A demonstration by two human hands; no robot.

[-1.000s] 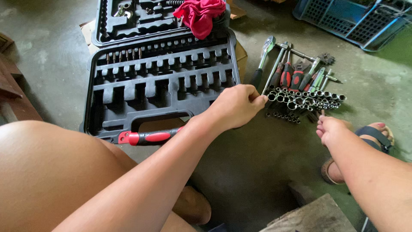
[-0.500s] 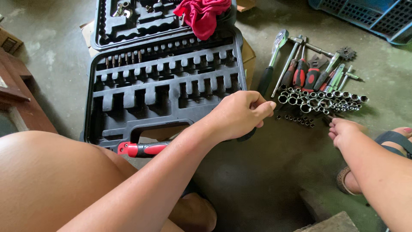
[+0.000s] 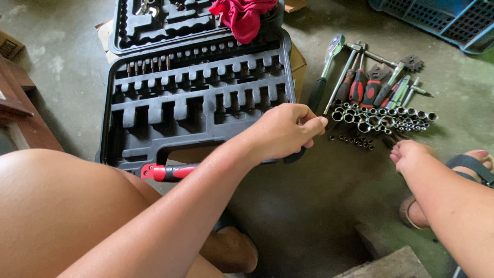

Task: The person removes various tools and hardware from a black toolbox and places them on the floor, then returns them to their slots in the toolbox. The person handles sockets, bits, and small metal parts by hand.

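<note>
The left hand (image 3: 280,135) reaches across the body with its fingers (image 3: 313,123) pinched together over the right edge of the open black tool case (image 3: 198,103); something small may sit between the fingertips, but it is hidden, so I cannot tell whether they grasp anything. Under that hand a long black-handled ratchet (image 3: 323,77) lies on the concrete floor (image 3: 319,206), its chrome head pointing away. The right hand (image 3: 409,154) hangs loosely curled and holds nothing, just beside a tight cluster of chrome sockets (image 3: 383,119) laid in rows on the floor, with a line of small dark bits (image 3: 355,140) at its near edge. Beyond the sockets lie pliers and drivers with red and green handles (image 3: 370,85). The case's moulded slots are mostly bare, apart from a row of bits near its hinge side; a red-and-black screwdriver handle (image 3: 170,172) rests at its front edge, and a red cloth (image 3: 242,15) is draped over the lid. By my reading, the work is sorting loose pieces between floor and case, and the next move calls for matching a piece to its slot by size. The floor is rough, stained grey concrete; a blue plastic crate (image 3: 437,20) sits at the far right corner, and a foot in a sandal (image 3: 471,164) rests near the right forearm.
</note>
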